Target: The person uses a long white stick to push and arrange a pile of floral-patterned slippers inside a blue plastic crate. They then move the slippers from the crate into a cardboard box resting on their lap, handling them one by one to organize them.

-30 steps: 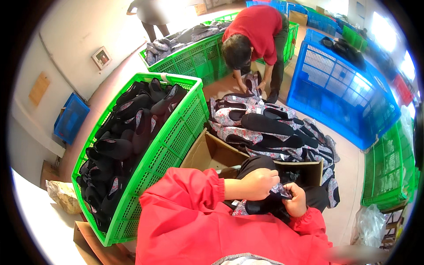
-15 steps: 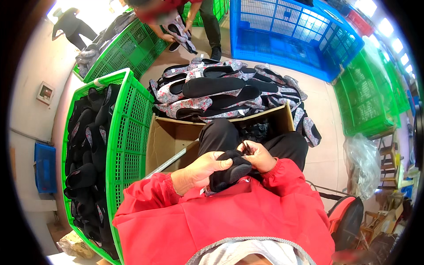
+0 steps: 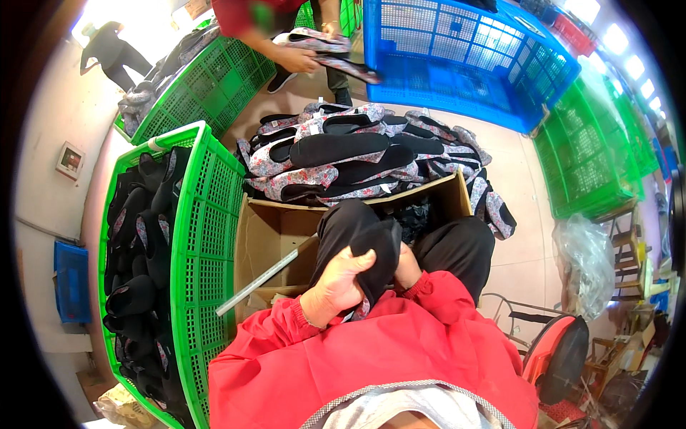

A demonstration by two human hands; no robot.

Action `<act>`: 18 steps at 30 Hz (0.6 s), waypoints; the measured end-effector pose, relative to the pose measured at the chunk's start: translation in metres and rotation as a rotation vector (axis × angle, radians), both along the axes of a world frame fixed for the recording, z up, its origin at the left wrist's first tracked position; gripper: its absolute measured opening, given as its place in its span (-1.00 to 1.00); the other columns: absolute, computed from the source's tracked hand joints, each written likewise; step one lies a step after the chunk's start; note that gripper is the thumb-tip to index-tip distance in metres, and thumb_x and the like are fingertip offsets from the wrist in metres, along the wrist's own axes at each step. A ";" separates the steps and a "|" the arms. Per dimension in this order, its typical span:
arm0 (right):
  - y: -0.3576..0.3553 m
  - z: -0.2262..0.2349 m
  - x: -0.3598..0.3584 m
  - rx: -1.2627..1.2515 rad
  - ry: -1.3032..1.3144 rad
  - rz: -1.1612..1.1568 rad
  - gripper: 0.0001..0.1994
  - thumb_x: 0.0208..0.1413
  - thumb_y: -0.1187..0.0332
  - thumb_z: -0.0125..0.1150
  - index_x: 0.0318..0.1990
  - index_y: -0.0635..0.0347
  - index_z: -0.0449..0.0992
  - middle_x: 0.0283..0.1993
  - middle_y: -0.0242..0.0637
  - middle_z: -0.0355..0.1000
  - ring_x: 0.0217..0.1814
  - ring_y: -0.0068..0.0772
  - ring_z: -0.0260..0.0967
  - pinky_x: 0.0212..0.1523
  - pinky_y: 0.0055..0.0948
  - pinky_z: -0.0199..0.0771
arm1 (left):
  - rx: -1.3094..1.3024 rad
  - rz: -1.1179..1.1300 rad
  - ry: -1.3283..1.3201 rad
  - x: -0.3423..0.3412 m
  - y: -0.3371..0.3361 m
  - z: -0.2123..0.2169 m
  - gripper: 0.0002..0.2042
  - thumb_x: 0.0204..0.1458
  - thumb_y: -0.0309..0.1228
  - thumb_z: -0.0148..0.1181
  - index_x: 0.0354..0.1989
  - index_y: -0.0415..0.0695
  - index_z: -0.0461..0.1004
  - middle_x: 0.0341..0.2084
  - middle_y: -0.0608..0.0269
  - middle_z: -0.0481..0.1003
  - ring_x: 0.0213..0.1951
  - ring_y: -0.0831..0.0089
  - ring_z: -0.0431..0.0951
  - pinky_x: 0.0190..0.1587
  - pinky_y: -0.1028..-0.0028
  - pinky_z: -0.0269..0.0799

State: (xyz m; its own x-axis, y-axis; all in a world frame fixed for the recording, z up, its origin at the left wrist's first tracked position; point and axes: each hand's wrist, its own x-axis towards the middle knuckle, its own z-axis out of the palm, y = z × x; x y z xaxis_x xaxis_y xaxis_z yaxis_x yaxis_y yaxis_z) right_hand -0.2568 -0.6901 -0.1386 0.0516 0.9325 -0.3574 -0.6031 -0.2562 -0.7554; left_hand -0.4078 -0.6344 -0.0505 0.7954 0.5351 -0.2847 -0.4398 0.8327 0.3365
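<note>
The black slipper [image 3: 376, 259], held over the person's lap, looks light, soft and bendable, best gripped along its sole edges, with the left hand [image 3: 341, 282] clasped around it and the right hand [image 3: 407, 266] pinching behind, beside the cardboard box [image 3: 266, 236].

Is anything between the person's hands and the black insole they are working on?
No. Both hands are already on it: the left hand wraps the black insole from the front, and the right hand grips it from behind, mostly hidden. It is held over the lap, beside the open cardboard box.
</note>
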 end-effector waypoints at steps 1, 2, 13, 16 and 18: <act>-0.003 -0.001 -0.007 0.040 0.013 -0.077 -0.75 0.30 0.38 0.07 0.07 0.23 0.44 -0.09 -0.42 0.52 -0.08 -0.59 0.43 0.01 -0.49 0.44 | 0.014 0.044 -0.025 0.002 0.005 -0.001 -0.58 0.12 -0.52 0.21 0.18 -0.21 0.35 -0.01 0.18 0.52 0.00 0.29 0.54 0.12 0.28 0.45; -0.006 0.000 -0.013 0.087 0.029 -0.151 -0.74 0.32 0.32 0.06 0.08 0.23 0.42 -0.09 -0.44 0.50 -0.07 -0.60 0.42 0.03 -0.49 0.42 | 0.002 0.087 -0.071 0.001 0.012 0.004 -0.60 0.10 -0.56 0.19 0.15 -0.20 0.38 -0.01 0.15 0.52 0.00 0.24 0.55 0.11 0.23 0.47; -0.015 0.019 0.011 0.029 0.091 -0.200 -0.46 0.12 0.36 0.33 0.24 0.11 0.29 -0.42 -0.56 0.34 -0.63 -0.75 0.05 -0.65 -0.68 -0.03 | 0.083 0.334 -0.139 -0.054 0.063 -0.020 -0.60 0.11 -0.33 0.15 0.13 -0.15 0.43 0.09 0.15 0.49 0.17 0.15 0.42 0.30 0.06 0.19; -0.019 0.024 0.017 0.082 0.019 -0.281 -0.41 0.05 0.49 0.33 0.26 0.10 0.25 -0.49 -0.52 0.33 -0.63 -0.73 0.08 -0.63 -0.69 0.00 | -0.024 0.365 0.114 -0.071 0.066 -0.035 -0.71 0.14 -0.42 0.05 0.03 -0.16 0.47 -0.02 0.17 0.54 0.07 0.27 0.49 0.18 0.22 0.34; -0.019 0.027 0.021 0.109 -0.014 -0.331 -0.40 0.04 0.57 0.31 0.25 0.08 0.24 -0.55 -0.51 0.31 -0.65 -0.71 0.11 -0.62 -0.69 0.04 | 0.139 0.491 0.369 -0.086 0.068 -0.037 -0.73 0.15 -0.45 0.03 0.01 -0.19 0.46 -0.08 0.17 0.55 0.02 0.35 0.51 0.10 0.33 0.39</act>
